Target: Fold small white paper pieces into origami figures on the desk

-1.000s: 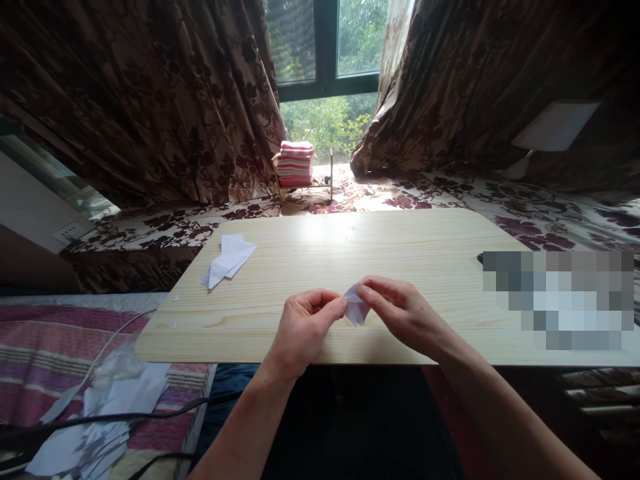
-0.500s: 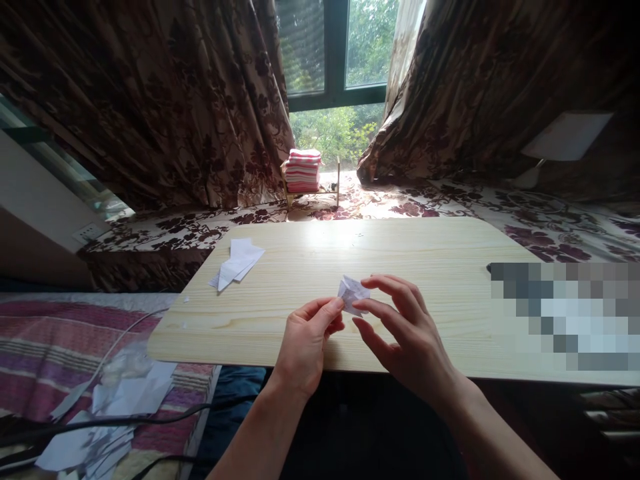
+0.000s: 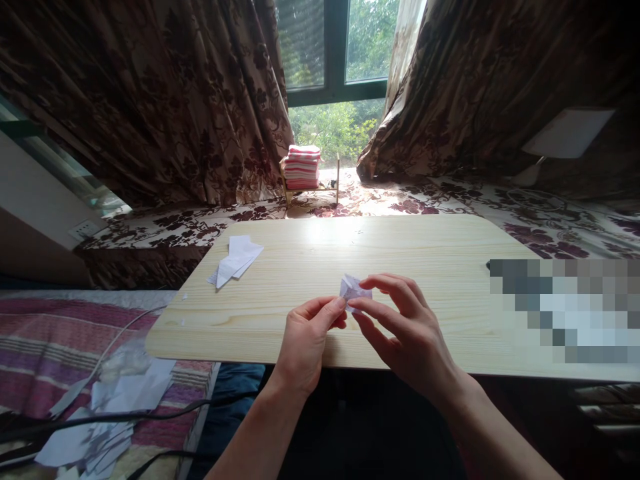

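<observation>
A small folded piece of white paper [image 3: 351, 288] is held up just above the table, near its front edge. My left hand [image 3: 311, 333] pinches its lower left corner between thumb and curled fingers. From the other side, the fingertips of my right hand [image 3: 405, 317] press on the paper's right and lower edges, fingers bent and somewhat spread. Part of the paper is hidden behind these fingers. Farther left on the tabletop lie several flat white paper pieces [image 3: 239, 259], overlapping each other.
The pale wooden table [image 3: 280, 333] has small paper scraps [image 3: 184, 297] at left. A blurred-out object [image 3: 575, 307] covers its right side. Loose papers [image 3: 125, 393] and black cables [image 3: 150, 417] lie on the striped bedding at lower left. Folded pink-white cloths [image 3: 303, 168] are stacked by the window.
My right thumb and fingertips have closed in slightly on the folded paper. My left hand keeps its pinch. The whole view has shifted a little.
</observation>
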The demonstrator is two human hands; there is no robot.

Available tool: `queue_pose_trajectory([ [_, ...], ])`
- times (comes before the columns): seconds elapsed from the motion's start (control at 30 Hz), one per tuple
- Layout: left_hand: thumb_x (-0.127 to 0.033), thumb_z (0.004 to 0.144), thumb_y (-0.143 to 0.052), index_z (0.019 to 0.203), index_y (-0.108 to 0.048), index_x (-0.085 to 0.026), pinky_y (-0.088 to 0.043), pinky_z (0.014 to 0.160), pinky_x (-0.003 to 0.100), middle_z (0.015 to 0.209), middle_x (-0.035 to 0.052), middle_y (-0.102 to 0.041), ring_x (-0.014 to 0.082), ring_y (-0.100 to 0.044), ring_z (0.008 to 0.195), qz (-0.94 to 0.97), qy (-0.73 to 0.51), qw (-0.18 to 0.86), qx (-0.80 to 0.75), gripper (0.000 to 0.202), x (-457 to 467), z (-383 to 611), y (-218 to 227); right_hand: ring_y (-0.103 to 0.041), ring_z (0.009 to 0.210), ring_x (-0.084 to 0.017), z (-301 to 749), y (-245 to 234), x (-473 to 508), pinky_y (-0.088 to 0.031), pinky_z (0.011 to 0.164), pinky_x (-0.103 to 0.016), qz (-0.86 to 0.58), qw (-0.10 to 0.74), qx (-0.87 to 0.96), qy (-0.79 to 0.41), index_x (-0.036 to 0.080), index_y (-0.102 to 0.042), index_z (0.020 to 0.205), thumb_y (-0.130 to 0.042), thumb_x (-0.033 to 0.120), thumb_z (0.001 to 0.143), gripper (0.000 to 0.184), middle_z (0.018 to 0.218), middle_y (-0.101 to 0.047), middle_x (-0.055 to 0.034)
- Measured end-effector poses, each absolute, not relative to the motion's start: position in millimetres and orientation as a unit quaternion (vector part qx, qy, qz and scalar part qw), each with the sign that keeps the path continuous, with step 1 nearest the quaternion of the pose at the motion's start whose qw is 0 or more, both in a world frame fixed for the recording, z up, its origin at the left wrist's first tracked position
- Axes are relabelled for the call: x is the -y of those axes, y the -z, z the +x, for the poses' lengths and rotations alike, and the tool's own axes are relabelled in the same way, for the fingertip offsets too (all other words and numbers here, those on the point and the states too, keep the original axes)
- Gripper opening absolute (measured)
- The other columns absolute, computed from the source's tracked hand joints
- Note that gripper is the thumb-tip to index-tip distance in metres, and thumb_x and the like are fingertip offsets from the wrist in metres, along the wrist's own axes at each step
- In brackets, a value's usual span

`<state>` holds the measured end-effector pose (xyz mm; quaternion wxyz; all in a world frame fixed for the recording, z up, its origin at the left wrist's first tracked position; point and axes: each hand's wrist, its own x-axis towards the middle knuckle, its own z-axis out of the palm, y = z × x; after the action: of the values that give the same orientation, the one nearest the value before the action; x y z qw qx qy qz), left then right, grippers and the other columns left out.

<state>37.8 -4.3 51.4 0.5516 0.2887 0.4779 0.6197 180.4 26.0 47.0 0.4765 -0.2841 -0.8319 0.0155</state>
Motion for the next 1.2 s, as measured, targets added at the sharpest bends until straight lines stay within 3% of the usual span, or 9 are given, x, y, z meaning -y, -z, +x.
queue_pose_trajectory([
  [0.13,-0.026,0.066,-0.076,0.069,-0.074,-0.013,-0.044,0.063,0.022,0.061,0.0011,-0.063,0.0102,-0.052,0.062,0.284,-0.619,0.551,-0.483,0.014,4.4,38.3,-50.0,-0.055,0.1,-0.025,180.5,-46.9,-25.5,-0.053,0.08,-0.041,-0.291,0.478,0.828,-0.022,0.023,-0.067,0.088,-0.062,0.005,0.079,0.02,0.105,-0.059,-0.0098],
  [0.4,-0.023,0.068,-0.074,0.067,-0.072,-0.013,-0.042,0.063,0.022,0.058,-0.0001,-0.06,0.0096,-0.051,0.06,0.314,-0.6,0.556,-0.482,0.011,4.2,34.5,-48.3,-0.056,0.097,-0.024,179.1,-48.0,-25.4,-0.054,0.077,-0.039,-0.311,0.493,0.811,-0.045,0.019,-0.067,0.086,-0.061,0.006,0.08,0.016,0.103,-0.061,-0.0114],
  [0.77,-0.026,0.076,-0.068,0.064,-0.07,-0.013,-0.044,0.064,0.022,0.059,0.0,-0.061,0.0115,-0.055,0.063,0.428,-0.564,0.451,-0.544,0.018,8.3,36.3,-53.1,-0.06,0.102,-0.024,179.1,-45.6,-24.7,-0.052,0.083,-0.04,-0.344,0.477,0.802,-0.104,0.019,-0.061,0.087,-0.057,0.011,0.084,0.01,0.11,-0.063,-0.0114],
  [1.2,-0.025,0.08,-0.063,0.078,-0.072,-0.016,-0.048,0.072,0.025,0.073,0.002,-0.07,0.0151,-0.062,0.072,0.477,-0.572,0.368,-0.557,0.013,12.9,43.5,-51.0,-0.064,0.099,-0.022,171.5,-47.6,-22.4,-0.053,0.08,-0.034,-0.37,0.521,0.757,-0.141,0.017,-0.06,0.082,-0.059,0.01,0.082,0.007,0.112,-0.062,-0.0127],
])
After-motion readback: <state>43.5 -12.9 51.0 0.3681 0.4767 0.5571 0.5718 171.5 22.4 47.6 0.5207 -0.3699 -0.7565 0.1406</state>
